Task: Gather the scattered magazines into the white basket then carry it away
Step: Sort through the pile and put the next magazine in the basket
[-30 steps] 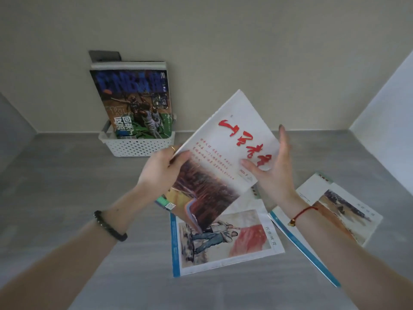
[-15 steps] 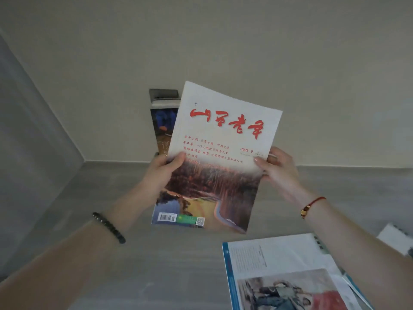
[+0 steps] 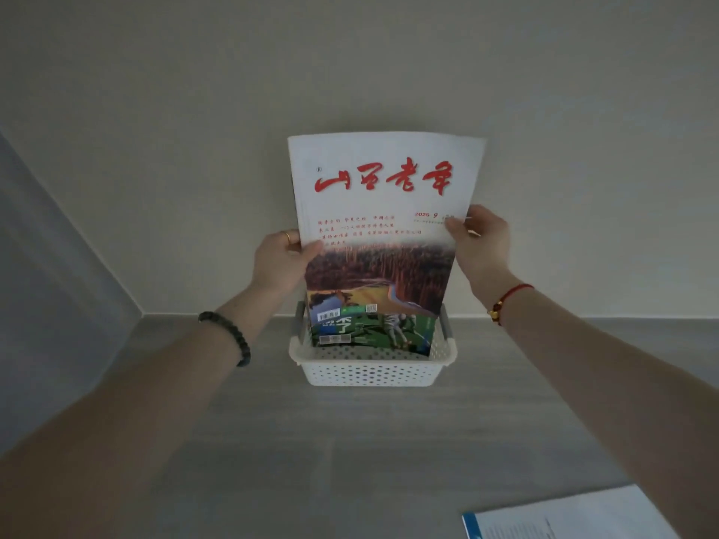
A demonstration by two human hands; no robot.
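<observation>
A white magazine with red calligraphy and a forest photo stands upright over the white basket. My left hand grips its left edge and my right hand pinches its right edge. Its lower edge hangs just above the basket's rim. Behind it in the basket stands a green-covered magazine, mostly hidden. The basket sits on the grey surface against the back wall.
One more magazine, white with a blue spine, lies flat at the bottom right edge of view. Walls close in at the back and on the left. Grey surface stretches between me and the basket.
Both hands have carried the red-lettered magazine forward and turned it upright in front of the basket. The view has shifted toward the basket; the magazines on the surface have dropped mostly out of sight.
</observation>
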